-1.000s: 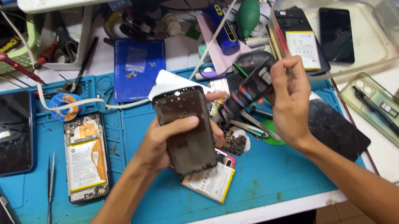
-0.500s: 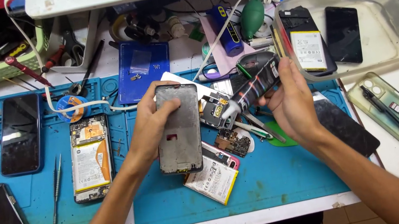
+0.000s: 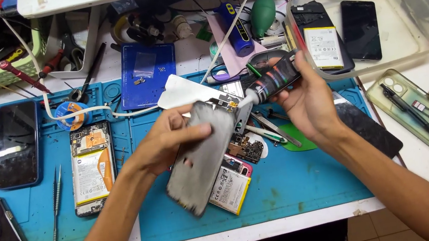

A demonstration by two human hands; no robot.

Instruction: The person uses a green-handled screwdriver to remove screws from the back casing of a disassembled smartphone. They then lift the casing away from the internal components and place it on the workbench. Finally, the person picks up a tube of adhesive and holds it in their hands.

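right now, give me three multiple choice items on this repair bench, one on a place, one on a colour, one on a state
1. Where do the tweezers lie?
A. inside the clear plastic tub
B. on the blue mat, between the dark phone and the opened phone
C. in the green basket

2. What colour is the work mat?
A. blue
B. red
C. grey

3. How is the grey phone panel in the left hand?
A. lying flat on the mat
B. standing in the tub
C. held up off the mat, tilted

Answers:
1 B, they rest on the mat between the dark phone and the opened phone with its battery showing.
2 A, the mat is blue all over.
3 C, the left hand grips the panel tilted above the mat, while the right hand points a dark tube toward its top edge.
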